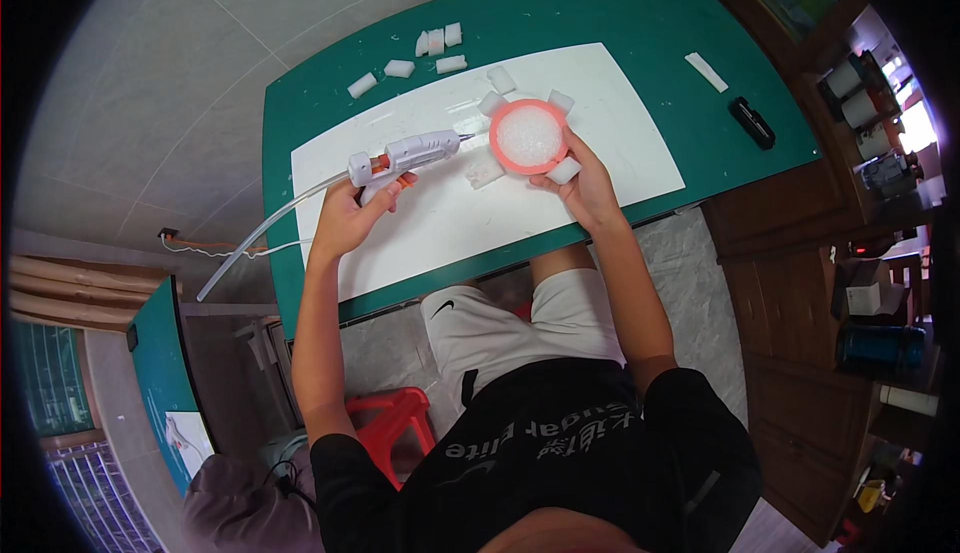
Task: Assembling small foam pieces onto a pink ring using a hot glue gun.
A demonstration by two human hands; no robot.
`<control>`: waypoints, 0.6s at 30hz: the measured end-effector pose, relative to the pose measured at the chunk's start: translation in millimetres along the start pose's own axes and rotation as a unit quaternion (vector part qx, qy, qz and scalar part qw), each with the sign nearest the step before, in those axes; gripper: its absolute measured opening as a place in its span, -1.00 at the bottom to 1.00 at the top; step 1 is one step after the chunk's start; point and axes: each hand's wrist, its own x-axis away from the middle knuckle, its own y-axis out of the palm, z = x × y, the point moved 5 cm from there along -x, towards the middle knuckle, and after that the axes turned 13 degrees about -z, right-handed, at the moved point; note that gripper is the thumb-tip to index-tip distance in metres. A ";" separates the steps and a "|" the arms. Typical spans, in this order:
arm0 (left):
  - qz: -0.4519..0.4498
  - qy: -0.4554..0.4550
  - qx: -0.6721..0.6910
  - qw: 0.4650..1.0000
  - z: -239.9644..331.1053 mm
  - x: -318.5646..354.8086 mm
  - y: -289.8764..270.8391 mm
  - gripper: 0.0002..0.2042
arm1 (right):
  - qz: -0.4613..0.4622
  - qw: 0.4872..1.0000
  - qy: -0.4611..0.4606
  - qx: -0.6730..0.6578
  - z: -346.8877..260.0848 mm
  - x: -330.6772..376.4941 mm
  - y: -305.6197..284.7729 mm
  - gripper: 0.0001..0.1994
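Observation:
My left hand [350, 215] is wrapped round the handle of a white hot glue gun [424, 152]. A long translucent glue stick [262, 238] trails from its back, and its nozzle points right, close to the rim of a round pink-rimmed piece [529, 139] with a white, bubbly-looking middle. That round piece is gripped at its right side by my right hand [590, 191]. Small white foam blocks sit around the rim, among them a foam block [491, 104] at upper left, another foam block [561, 102] at upper right and a lower foam block [564, 170] by my fingers.
A white sheet [400, 253] covers part of the green table [640, 23]. Several loose foam pieces [399, 69] lie at the far left. On the right are a white strip [706, 71] and a black object [752, 123]. A red stool [395, 428] stands below; a white cord [225, 250] runs leftward.

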 end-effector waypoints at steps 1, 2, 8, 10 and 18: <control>0.003 -0.002 -0.001 1.000 0.0 0.5 -1.1 -0.70 | 0.000 1.000 -0.002 0.000 0.2 -0.1 -0.7 -0.55; 0.006 -0.004 -0.003 1.000 1.1 0.3 -1.6 -0.70 | 0.001 1.000 -0.003 -0.001 0.4 -0.3 -2.1 -0.55; 0.008 0.073 0.070 0.995 9.5 -0.4 -8.4 -0.72 | -0.022 1.000 -0.006 -0.010 2.4 -2.2 -4.6 -0.55; 0.008 0.070 0.064 0.995 7.4 -1.6 -8.2 -0.71 | -0.023 1.000 -0.007 -0.013 2.0 -1.7 -3.5 -0.56; 0.015 0.028 0.048 0.998 -4.3 -0.9 -9.0 -0.70 | -0.019 1.000 -0.009 -0.009 -0.5 1.7 -0.9 -0.55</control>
